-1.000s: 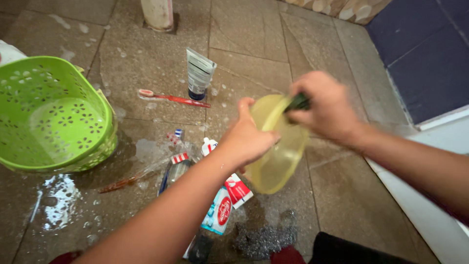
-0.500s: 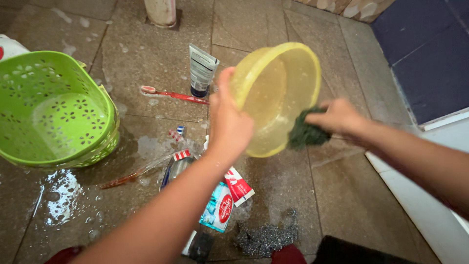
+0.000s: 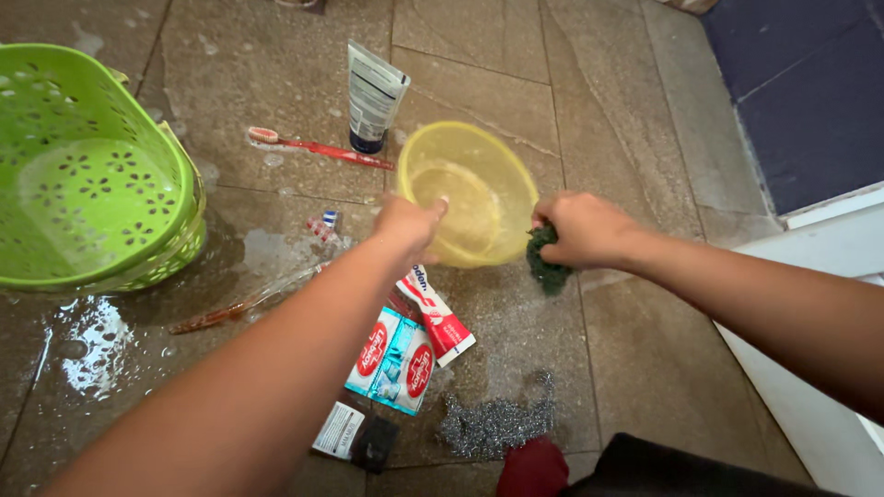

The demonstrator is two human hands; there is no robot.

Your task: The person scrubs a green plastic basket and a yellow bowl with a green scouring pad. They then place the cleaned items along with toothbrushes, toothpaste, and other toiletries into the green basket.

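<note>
My left hand [image 3: 407, 226] grips the near rim of a translucent yellow plastic bowl [image 3: 470, 189], which faces up just above the wet stone floor. My right hand [image 3: 582, 228] is closed on a dark green scouring pad [image 3: 545, 265], held at the bowl's right edge. Under my left forearm lie a red-and-white toothpaste tube [image 3: 440, 317] and a blue-and-white packet with red ovals [image 3: 396, 359].
A green perforated basket [image 3: 87, 175] stands at the left. A red toothbrush [image 3: 318, 147], a white-and-dark tube [image 3: 373, 97], a clear toothbrush [image 3: 249, 302], a steel wool scrubber [image 3: 493, 423] and a small sachet [image 3: 354, 437] lie on the floor. A blue mat [image 3: 810, 87] is at the upper right.
The bowl came down from a raised, tilted position to mouth-up near the floor. My right hand with the pad moved from the bowl's underside to its right edge.
</note>
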